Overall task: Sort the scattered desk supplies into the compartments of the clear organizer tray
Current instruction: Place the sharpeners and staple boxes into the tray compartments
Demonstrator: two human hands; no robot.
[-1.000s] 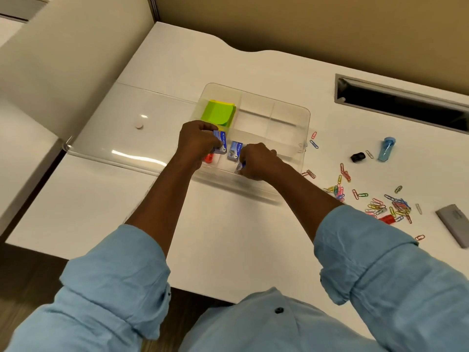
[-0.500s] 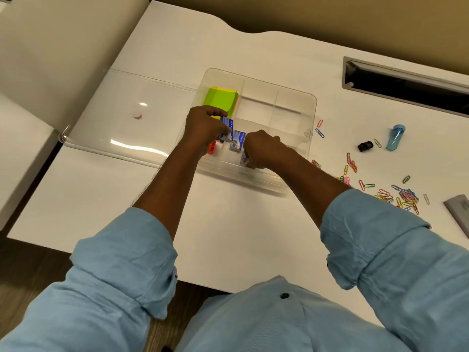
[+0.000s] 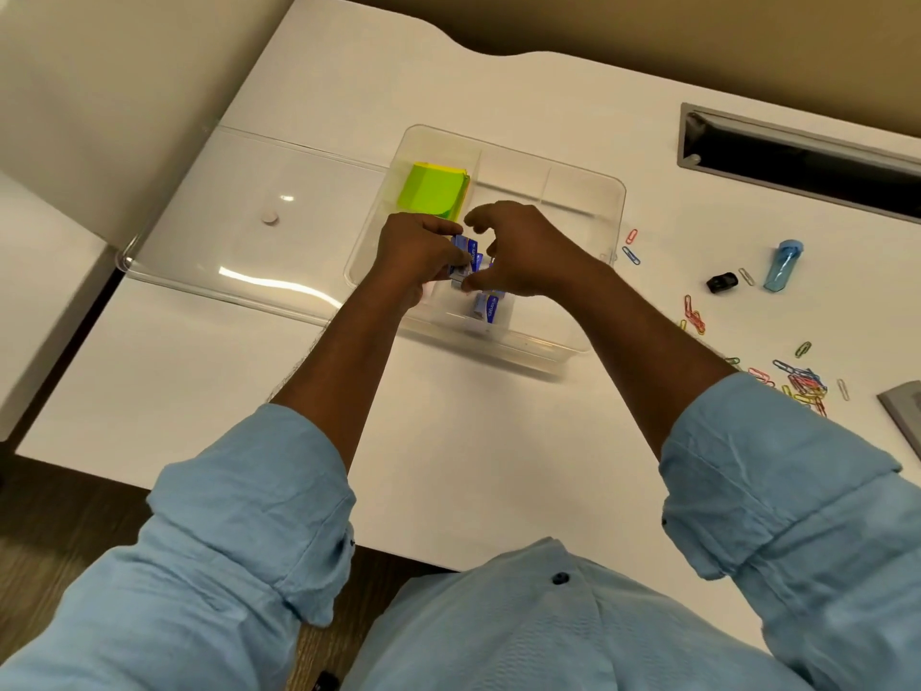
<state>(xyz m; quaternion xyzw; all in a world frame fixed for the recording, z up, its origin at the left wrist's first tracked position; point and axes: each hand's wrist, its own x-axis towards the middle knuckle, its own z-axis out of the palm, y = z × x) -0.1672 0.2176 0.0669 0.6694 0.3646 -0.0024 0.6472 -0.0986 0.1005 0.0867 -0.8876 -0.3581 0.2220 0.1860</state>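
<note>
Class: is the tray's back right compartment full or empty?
Empty: only clear floor shows there in the tray; the green notes lie in the back left one.

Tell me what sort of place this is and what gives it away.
Most likely an office workstation. A white desk has a cable slot set into it, coloured paper clips lie scattered on it, and a pad of green sticky notes sits in a clear tray.

Bright, even overhead light; white desk (image 3: 473,441) close to overexposed. Glare streak and small hotspot on clear lid (image 3: 199,231), left of centre. Soft shadow below organizer tray (image 3: 588,192), near edge. Slight motion blur on left hand (image 3: 418,256) and the small blue box (image 3: 461,244) it grips. Frame edges bow.
</note>
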